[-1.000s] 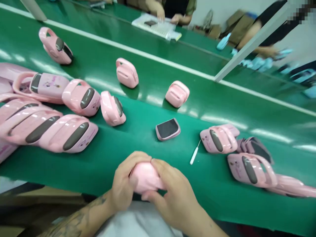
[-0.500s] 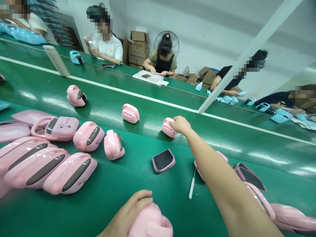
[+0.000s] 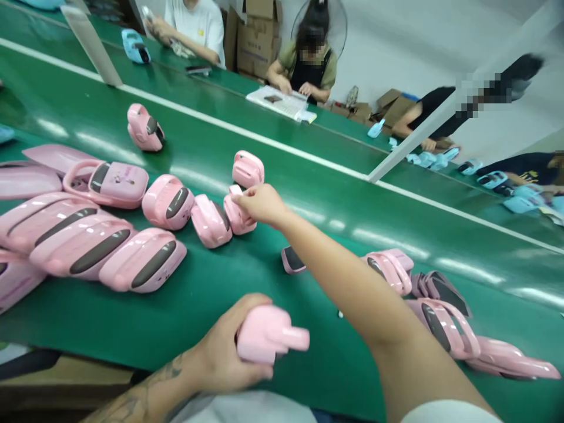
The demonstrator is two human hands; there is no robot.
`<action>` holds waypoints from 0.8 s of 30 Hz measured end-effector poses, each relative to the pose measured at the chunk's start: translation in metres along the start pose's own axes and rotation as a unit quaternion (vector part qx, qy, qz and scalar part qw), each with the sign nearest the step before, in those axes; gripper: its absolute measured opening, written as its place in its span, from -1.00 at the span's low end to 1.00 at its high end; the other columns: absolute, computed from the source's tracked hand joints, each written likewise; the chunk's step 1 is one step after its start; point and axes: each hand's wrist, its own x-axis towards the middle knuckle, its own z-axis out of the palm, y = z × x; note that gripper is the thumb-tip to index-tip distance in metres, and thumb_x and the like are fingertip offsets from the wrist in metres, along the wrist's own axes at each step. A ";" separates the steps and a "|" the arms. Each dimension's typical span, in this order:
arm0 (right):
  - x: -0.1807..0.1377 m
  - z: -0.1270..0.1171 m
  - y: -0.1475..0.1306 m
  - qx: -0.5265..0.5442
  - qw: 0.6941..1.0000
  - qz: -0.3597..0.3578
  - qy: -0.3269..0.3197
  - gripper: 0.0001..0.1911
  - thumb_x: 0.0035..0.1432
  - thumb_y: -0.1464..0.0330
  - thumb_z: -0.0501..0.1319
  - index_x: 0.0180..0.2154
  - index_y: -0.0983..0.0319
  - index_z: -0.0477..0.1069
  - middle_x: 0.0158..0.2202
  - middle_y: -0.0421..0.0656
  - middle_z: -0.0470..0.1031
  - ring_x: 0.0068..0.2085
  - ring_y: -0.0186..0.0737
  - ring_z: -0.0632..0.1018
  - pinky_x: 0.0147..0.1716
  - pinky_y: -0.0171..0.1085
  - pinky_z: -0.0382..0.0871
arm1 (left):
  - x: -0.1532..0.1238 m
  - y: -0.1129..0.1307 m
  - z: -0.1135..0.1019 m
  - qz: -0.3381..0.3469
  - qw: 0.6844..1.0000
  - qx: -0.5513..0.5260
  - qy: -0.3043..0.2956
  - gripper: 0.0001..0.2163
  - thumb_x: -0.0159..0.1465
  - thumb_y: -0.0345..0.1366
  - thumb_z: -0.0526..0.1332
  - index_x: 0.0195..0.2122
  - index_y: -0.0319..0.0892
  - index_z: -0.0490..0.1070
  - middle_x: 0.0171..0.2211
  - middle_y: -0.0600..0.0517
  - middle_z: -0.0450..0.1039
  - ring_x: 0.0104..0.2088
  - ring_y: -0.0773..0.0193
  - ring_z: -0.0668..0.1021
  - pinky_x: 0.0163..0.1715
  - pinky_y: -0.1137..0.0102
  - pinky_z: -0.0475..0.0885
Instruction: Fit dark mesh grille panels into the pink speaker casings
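Note:
My left hand grips a pink plastic case near the front edge of the green belt. My right hand reaches across the belt with its fingers closed on a small pink case, which rests beside another pink case. Behind them a further pink case stands alone. My right forearm partly hides a dark-faced lid.
Several larger pink cases lie piled at the left, and more pink cases at the right. A lone pink case sits farther back. Across the belt, people sit working with blue cases and papers. White frame bars cross the belt.
My right hand took hold of the small pink case farther right on the belt and carried it left, next to the cluster. The left hand's case has turned slightly.

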 end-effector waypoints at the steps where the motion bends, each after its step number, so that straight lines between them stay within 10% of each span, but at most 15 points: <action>1: -0.004 0.001 0.000 0.004 1.000 -0.007 0.002 -0.55 0.49 0.16 0.24 -0.45 0.24 0.50 -0.49 -0.15 0.62 -0.39 -0.23 0.67 -0.24 -0.29 0.57 | 0.001 0.001 0.001 -0.027 0.998 -0.035 0.032 -0.17 0.08 -0.12 0.60 0.36 -0.07 0.35 0.24 -0.21 0.59 0.10 -0.19 0.71 0.11 0.06 0.68; 7: -0.061 -0.014 0.024 0.021 0.994 -0.054 0.095 -0.59 0.42 0.29 0.30 0.21 0.29 0.51 0.22 0.02 0.62 0.06 -0.10 0.68 0.20 -0.10 0.51 | 0.011 0.003 -0.005 -0.089 0.949 -0.235 0.189 -0.26 0.10 0.03 0.61 0.24 -0.13 0.47 0.09 -0.16 0.66 -0.01 -0.05 0.71 -0.11 0.28 0.66; 12: -0.177 0.015 0.055 0.190 0.942 0.008 0.276 -0.47 0.57 -0.01 0.04 0.18 0.19 0.55 -0.02 0.00 0.70 -0.10 -0.06 0.73 -0.06 -0.08 0.67 | 0.029 0.023 0.001 -0.135 0.843 -0.471 0.222 -0.51 0.37 0.12 0.38 0.17 -0.08 0.55 0.11 -0.12 0.68 0.14 -0.09 0.67 0.05 0.12 0.65; 15: -0.232 0.054 0.063 0.202 0.952 0.015 0.231 -0.33 0.55 -0.12 0.00 0.40 0.13 0.36 0.34 0.08 0.53 0.30 0.10 0.61 0.24 0.07 0.59 | 0.037 0.036 0.012 -0.141 0.818 -0.517 0.210 -0.51 0.48 0.18 0.22 0.24 -0.01 0.55 0.24 -0.08 0.63 0.29 -0.14 0.60 0.22 -0.05 0.58; 20: -0.252 0.093 0.063 0.281 0.941 -0.031 0.184 -0.19 0.52 -0.19 -0.03 0.55 0.11 0.01 0.46 0.09 0.37 0.45 0.10 0.48 0.36 0.03 0.53 | 0.039 0.035 0.029 -0.180 0.847 -0.482 0.136 -0.45 0.50 0.26 0.13 0.23 -0.01 0.57 0.30 -0.09 0.59 0.35 -0.18 0.56 0.29 -0.09 0.54; 24: -0.260 0.084 0.089 0.267 0.939 -0.001 0.215 -0.13 0.45 -0.26 0.02 0.48 0.19 0.11 0.43 0.15 0.42 0.39 0.16 0.54 0.33 0.06 0.55 | 0.031 0.025 0.009 -0.157 0.947 -0.266 0.092 -0.34 0.38 0.16 0.39 0.40 -0.05 0.44 0.47 -0.18 0.39 0.45 -0.31 0.43 0.40 -0.14 0.42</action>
